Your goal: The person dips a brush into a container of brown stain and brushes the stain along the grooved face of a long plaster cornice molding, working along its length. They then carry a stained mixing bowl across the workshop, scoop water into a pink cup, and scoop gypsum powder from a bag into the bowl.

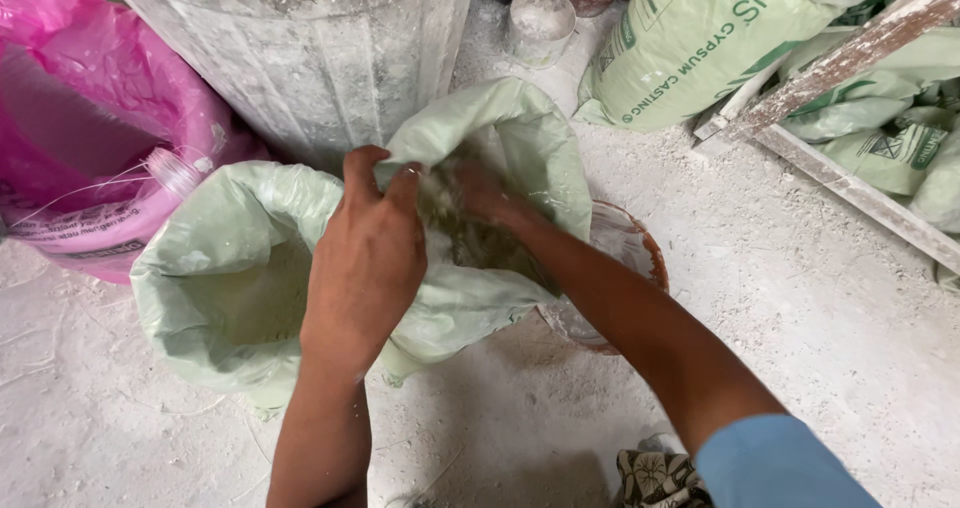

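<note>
Head view: left hand (365, 253) grips green sack (230, 268); right hand (478, 193) reaches inside.

We have a single view — head-worn, looking steeply down and close over our forearms at the dusty floor (800, 298), sacks (700, 38) at two o'clock.

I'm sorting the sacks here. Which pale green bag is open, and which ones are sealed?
The open one is the pale green bag by the pink bag, its mouth rolled down. The printed sacks at upper right lie closed.
</note>
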